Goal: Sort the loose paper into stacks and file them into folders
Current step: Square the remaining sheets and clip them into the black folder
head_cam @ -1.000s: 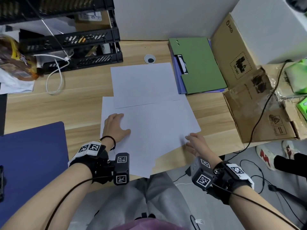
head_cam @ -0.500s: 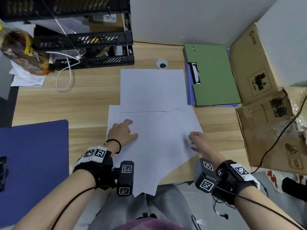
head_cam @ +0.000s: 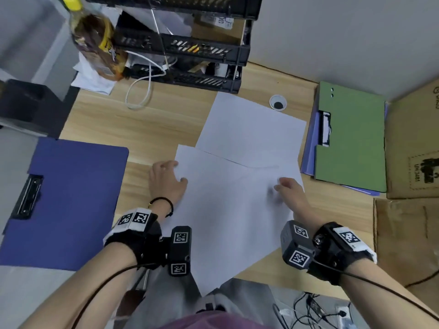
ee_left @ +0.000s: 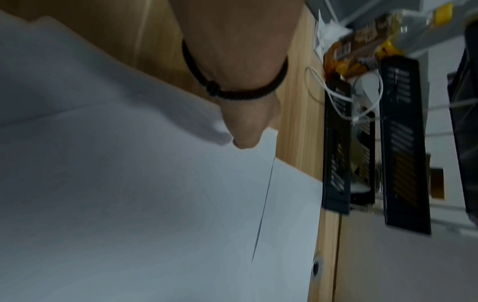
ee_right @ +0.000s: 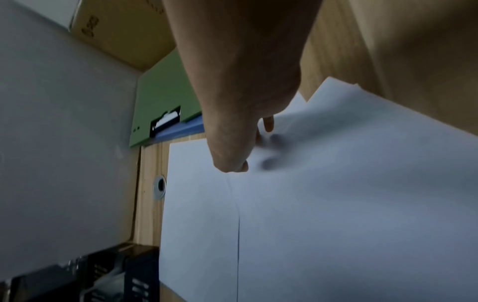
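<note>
Resting on the near sheets of paper (head_cam: 228,210) at the centre of the head view, both hands lie on the wooden bench (head_cam: 142,129). The left hand (head_cam: 166,181) presses the left edge of the sheets, thumb on top, fingers loosely spread. The right hand (head_cam: 288,189) touches their right side with relaxed fingers, gripping nothing. A second sheet (head_cam: 251,129) lies above them, partly overlapped. A green folder (head_cam: 351,138) sits at the right of the frame on a blue one; a dark blue clip folder (head_cam: 71,200) lies at the left. Black stacked trays (head_cam: 190,48) stand at the upper centre.
</note>
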Tool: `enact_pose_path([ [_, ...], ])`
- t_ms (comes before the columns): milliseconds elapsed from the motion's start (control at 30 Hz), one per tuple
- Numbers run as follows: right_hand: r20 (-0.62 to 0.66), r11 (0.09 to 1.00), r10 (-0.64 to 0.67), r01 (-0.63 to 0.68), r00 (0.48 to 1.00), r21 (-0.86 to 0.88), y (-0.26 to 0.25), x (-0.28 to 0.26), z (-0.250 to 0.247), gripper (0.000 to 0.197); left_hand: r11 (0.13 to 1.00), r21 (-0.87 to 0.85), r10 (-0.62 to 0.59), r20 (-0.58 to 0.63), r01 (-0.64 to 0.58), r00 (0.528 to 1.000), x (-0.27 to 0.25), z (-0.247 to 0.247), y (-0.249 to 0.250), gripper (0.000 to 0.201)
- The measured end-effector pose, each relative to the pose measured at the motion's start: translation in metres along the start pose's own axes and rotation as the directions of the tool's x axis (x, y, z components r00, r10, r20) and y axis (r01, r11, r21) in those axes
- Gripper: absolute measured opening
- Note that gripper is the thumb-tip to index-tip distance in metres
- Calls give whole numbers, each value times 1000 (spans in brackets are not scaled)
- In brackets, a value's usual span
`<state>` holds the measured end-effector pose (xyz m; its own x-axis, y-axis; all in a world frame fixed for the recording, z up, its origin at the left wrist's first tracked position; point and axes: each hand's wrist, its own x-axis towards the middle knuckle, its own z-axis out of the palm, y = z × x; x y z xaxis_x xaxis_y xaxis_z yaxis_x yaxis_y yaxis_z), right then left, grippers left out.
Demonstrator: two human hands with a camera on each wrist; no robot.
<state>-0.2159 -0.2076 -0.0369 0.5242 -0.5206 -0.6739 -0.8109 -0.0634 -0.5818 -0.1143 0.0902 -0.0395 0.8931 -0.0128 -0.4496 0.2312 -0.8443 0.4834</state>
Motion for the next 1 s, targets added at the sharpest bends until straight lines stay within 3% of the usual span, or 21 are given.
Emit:
enact_pose_path([
  [100,46,999,-38,39,998,-32,-14,4,16,35,996,-87,-34,-4,33,999,3,-14,-11,22],
  [267,144,992,-101,111,984,-61,-33,1,48,35,979,-187,-71,55,80,996,4,-23,-13,51],
  [400,205,992,-110,121,973,-44,-42,-7,60,31,928,-359,-41,172,102,984,3,-26,-7,53],
  [533,218,995,-97,102,971,-10,-37,-12,52,36,923,-372,-11,236,101,972,0,-24,-3,53],
  [700,335,995,-49,75,941,-65,-23,-28,38,9,934,-350,32,294,77,955,-3,-21,-10,58],
  [733,350,993,-53,87,935,-81,-20,-30,37,15,935,-347,38,305,74,952,-2,-21,-12,58],
  [867,338,982,-126,165,933,-88,-20,-43,30,17,948,-317,78,321,30,944,2,-22,-14,42],
  [1000,250,979,-143,175,958,-109,-24,-40,25,16,883,-469,126,291,27,948,1,-29,-14,34],
])
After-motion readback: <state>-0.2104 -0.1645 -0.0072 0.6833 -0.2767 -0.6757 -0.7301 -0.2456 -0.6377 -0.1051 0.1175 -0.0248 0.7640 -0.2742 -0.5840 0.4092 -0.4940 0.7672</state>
